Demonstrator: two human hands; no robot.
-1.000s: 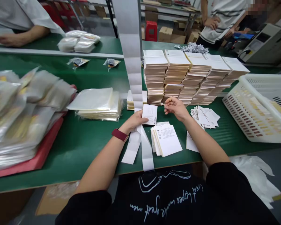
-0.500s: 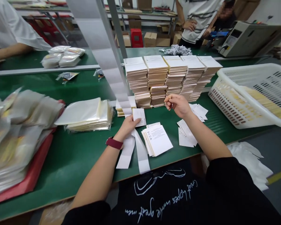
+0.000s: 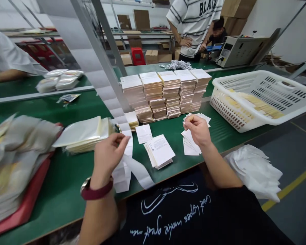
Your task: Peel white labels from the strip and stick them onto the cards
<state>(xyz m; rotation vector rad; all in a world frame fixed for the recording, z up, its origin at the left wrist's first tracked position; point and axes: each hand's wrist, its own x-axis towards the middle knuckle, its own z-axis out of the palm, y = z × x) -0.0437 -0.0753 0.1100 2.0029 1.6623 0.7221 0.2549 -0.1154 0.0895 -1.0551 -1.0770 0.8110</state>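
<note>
My left hand [image 3: 109, 153], a dark red band at its wrist, is raised in front of a long white paper strip [image 3: 88, 64]. Its thumb and forefinger are pinched together by the strip's edge; whether they grip it is hidden. My right hand [image 3: 199, 129] has its fingertips closed above loose white cards [image 3: 191, 144], and what they hold is too small to make out. Between the hands, a white card [image 3: 143, 133] lies flat, touching a small pile of printed booklets [image 3: 160, 151]. The strip's lower folds [image 3: 122, 177] rest near the table's front edge.
Tall stacks of booklets [image 3: 153, 90] stand behind the hands. Bagged goods [image 3: 17, 149] and clear plastic bags [image 3: 79, 134] lie left. A white basket [image 3: 234, 117] holding yellowish items sits right. A metal post [image 3: 102, 54] rises behind the strip. Other people are across the table.
The white card has left my left hand and now lies on the table beside the booklet pile. My left hand has lifted back towards me. The view has shifted slightly.
</note>
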